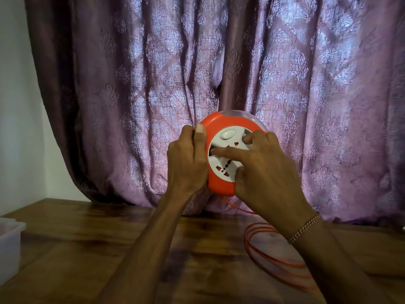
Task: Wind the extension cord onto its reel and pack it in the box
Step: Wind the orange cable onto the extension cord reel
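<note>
A round orange reel (215,130) with a white socket face (223,165) is held upright above the wooden table (87,238), facing me. My left hand (187,163) grips its left rim, thumb on the front edge. My right hand (260,170) lies over the white face, fingers spread across the sockets and hooked into its recesses. An orange cord (263,249) drops from the reel's underside and lies in loose loops on the table to the right, partly hidden by my right forearm.
A translucent white plastic box (9,244) sits at the table's left edge. A purple patterned curtain (219,73) hangs right behind the reel and rests on the table's far edge. A white wall (17,106) is at the left.
</note>
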`<state>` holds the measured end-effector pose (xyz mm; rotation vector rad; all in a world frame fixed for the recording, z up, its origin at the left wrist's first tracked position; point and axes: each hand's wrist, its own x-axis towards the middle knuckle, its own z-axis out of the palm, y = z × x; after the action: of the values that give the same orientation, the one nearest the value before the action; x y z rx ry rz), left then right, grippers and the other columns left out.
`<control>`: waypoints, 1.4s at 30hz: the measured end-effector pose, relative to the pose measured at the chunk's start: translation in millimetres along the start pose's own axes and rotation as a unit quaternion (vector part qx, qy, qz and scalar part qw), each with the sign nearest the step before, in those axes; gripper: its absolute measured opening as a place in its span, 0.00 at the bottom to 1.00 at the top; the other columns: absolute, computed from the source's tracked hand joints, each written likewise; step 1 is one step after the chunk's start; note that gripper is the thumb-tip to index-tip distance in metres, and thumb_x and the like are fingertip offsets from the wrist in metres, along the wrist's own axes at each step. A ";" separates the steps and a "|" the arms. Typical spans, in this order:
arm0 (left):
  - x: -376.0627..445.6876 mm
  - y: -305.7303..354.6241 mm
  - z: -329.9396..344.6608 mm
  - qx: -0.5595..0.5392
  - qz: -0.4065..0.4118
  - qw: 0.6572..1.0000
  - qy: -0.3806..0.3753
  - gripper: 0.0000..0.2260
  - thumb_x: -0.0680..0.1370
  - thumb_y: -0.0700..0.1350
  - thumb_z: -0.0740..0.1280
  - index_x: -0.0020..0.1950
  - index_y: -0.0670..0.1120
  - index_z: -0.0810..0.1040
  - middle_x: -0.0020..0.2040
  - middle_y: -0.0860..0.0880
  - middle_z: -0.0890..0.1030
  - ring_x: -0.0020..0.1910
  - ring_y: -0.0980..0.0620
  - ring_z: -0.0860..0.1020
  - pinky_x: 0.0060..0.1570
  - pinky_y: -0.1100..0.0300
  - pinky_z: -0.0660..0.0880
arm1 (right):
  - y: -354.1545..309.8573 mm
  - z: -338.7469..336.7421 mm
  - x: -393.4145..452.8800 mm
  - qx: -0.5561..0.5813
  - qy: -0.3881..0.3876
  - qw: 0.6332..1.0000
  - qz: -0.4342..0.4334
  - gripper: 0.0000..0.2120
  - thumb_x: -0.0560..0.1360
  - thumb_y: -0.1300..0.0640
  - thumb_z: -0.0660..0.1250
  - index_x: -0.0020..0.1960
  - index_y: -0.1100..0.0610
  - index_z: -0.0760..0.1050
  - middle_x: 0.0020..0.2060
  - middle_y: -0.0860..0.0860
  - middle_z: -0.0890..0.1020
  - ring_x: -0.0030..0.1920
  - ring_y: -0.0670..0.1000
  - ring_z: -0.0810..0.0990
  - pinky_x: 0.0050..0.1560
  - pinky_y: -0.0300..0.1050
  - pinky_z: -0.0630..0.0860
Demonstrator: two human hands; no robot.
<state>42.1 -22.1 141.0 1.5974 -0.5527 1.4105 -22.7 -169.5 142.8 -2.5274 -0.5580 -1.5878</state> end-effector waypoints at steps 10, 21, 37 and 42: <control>-0.2 1.7 1.0 0.009 -0.011 1.000 0.017 0.17 0.84 0.53 0.54 0.38 0.47 0.67 0.26 0.54 0.69 0.26 0.58 0.69 0.26 0.61 0.61 | 0.7 7.8 1.7 0.024 0.090 0.987 0.129 0.34 0.69 0.24 0.58 0.68 0.42 0.74 0.39 0.52 0.86 0.44 0.60 0.84 0.43 0.52 0.80; 1.0 0.4 -1.2 0.007 -0.021 1.000 0.021 0.19 0.83 0.55 0.52 0.38 0.45 0.69 0.28 0.52 0.71 0.28 0.54 0.71 0.29 0.53 0.65 | 9.7 -2.1 5.1 0.032 0.096 0.995 -0.005 0.11 0.76 0.48 0.66 0.57 0.50 0.79 0.46 0.52 0.81 0.49 0.57 0.74 0.41 0.51 0.75; 0.6 1.3 -0.8 0.006 -0.008 1.000 0.020 0.18 0.84 0.52 0.54 0.38 0.44 0.68 0.28 0.53 0.71 0.29 0.57 0.71 0.27 0.60 0.63 | 6.8 -4.8 2.6 -0.036 0.022 0.998 -0.049 0.28 0.69 0.50 0.50 0.61 0.35 0.78 0.56 0.53 0.75 0.56 0.57 0.71 0.36 0.42 0.66; -0.6 1.4 1.5 0.021 0.001 1.000 0.020 0.17 0.84 0.52 0.54 0.38 0.46 0.67 0.27 0.54 0.69 0.27 0.58 0.70 0.27 0.64 0.60 | 4.6 1.3 -1.5 -0.030 0.036 0.999 0.024 0.26 0.67 0.44 0.69 0.66 0.34 0.74 0.49 0.53 0.80 0.51 0.59 0.78 0.39 0.49 0.76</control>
<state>41.6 -24.2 141.0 1.5979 -0.5047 1.4618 -20.5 -173.8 141.3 -2.4929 -0.4467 -1.6958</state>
